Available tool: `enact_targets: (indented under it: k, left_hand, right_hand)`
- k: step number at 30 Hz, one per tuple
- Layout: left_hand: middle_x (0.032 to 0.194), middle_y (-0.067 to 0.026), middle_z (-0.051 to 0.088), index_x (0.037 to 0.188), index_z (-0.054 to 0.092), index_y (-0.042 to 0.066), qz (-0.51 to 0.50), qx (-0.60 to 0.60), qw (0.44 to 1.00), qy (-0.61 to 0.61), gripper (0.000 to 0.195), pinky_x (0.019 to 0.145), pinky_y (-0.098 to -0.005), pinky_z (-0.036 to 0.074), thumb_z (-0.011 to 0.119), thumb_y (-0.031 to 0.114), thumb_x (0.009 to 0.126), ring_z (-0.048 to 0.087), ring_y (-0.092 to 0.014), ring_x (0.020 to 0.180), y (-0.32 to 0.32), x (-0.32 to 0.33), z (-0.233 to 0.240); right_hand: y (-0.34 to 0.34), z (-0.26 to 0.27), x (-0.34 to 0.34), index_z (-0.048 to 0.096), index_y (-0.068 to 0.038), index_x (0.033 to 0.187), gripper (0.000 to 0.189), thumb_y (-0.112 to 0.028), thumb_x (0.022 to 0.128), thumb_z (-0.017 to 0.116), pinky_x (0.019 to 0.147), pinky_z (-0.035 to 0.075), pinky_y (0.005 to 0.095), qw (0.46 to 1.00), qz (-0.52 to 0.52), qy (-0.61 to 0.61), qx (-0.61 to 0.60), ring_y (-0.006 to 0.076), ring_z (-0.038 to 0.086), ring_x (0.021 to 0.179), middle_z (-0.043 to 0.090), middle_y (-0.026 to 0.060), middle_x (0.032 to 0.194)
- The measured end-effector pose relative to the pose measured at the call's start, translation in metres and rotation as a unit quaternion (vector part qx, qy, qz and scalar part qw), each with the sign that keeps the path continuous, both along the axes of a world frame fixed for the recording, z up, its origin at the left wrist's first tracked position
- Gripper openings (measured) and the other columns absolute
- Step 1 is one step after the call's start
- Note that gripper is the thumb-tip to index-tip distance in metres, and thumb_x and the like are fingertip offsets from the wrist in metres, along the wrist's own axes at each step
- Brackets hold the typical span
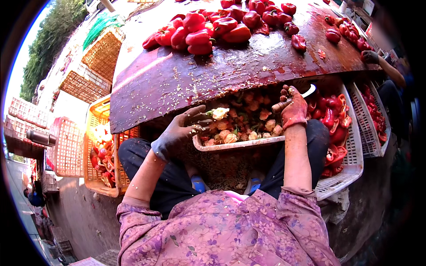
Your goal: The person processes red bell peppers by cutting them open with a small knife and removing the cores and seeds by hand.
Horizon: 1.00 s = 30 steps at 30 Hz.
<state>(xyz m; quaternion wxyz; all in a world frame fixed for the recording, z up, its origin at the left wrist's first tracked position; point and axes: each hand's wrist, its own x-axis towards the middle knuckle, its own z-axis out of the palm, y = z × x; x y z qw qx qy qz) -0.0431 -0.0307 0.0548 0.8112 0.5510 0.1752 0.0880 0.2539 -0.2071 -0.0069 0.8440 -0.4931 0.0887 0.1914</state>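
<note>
My left hand (181,129), in a soiled glove, holds a pale, seedy pepper core (220,113) by its green stem at the fingertips. In my right hand (293,108), which wears a reddish wet glove, is a knife (281,106) with a wooden handle; its curved blade points up and to the right. Below and between both hands lies a crate (238,145) full of pepper cores and stems. Ahead, a heap of red bell peppers (199,33) rests on a wet wooden table (159,89) strewn with seeds.
At my right stands a white crate (355,159) of cut red peppers, with another crate (372,146) beyond. An orange crate (100,189) with cut peppers stands at my left, near stacked crates (85,83). A co-worker's gloved hand (370,57) is at the table's far right.
</note>
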Motion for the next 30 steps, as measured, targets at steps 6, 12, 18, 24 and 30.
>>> enact_targets:
  k: [6, 12, 18, 24, 30]
  left_hand:
    - [0.118, -0.0167, 0.059, 0.127, 0.049, -0.006, 0.147, 0.192, 0.97, -0.025, 0.043, 0.091, -0.0335, 0.051, 0.057, -0.003, 0.085, 0.061, -0.024, 0.106, 0.064, 0.069, 0.018]
    - [0.109, -0.0226, 0.063, 0.127, 0.051, 0.001, 0.202, 0.692, 0.687, 0.094, 0.068, 0.085, -0.0325, 0.05, 0.077, 0.024, 0.068, 0.064, -0.028, 0.098, 0.2, 0.171, 0.01]
    - [0.097, -0.0173, 0.067, 0.112, 0.056, -0.006, 0.157, 0.612, 0.708, 0.317, 0.08, 0.073, -0.0337, 0.052, 0.084, 0.048, 0.061, 0.067, -0.025, 0.085, 0.216, 0.255, 0.014]
    - [0.102, -0.0171, 0.066, 0.117, 0.055, -0.006, 0.157, 0.586, 0.775, 0.179, 0.065, 0.071, -0.0329, 0.054, 0.078, 0.037, 0.072, 0.067, -0.024, 0.084, 0.228, 0.231, -0.014]
    - [0.105, -0.0063, 0.064, 0.121, 0.056, 0.003, -0.012, 0.172, 0.985, -0.026, 0.05, 0.083, -0.0297, 0.05, 0.07, 0.029, 0.081, 0.062, -0.016, 0.092, 0.171, 0.156, -0.034]
  right_hand:
    - [0.001, 0.017, 0.0, 0.063, -0.004, 0.088, 0.012, -0.015, 0.086, 0.059, 0.041, 0.047, 0.0276, 0.999, 0.005, -0.04, 0.001, 0.0141, 0.05, 0.047, 0.058, 0.004, 0.072]
    - [0.016, 0.035, -0.014, 0.047, -0.006, 0.126, 0.041, 0.003, 0.087, 0.051, 0.065, 0.057, 0.0302, 0.989, 0.095, -0.026, 0.109, 0.0203, 0.065, 0.079, 0.062, 0.0115, 0.1]
    - [0.032, 0.033, -0.036, 0.048, -0.011, 0.134, 0.049, -0.003, 0.086, 0.05, 0.062, 0.057, 0.0322, 0.957, 0.27, -0.094, 0.05, 0.0154, 0.062, 0.075, 0.058, 0.0081, 0.093]
    - [0.038, 0.036, -0.046, 0.044, -0.017, 0.139, 0.051, -0.005, 0.09, 0.051, 0.062, 0.054, 0.0293, 0.922, 0.356, -0.148, -0.03, 0.0131, 0.06, 0.073, 0.056, 0.0046, 0.093]
    - [0.043, 0.023, -0.056, 0.05, -0.011, 0.133, 0.046, -0.007, 0.087, 0.054, 0.061, 0.044, 0.0264, 0.896, 0.282, -0.323, -0.113, 0.0093, 0.047, 0.064, 0.054, 0.0017, 0.075]
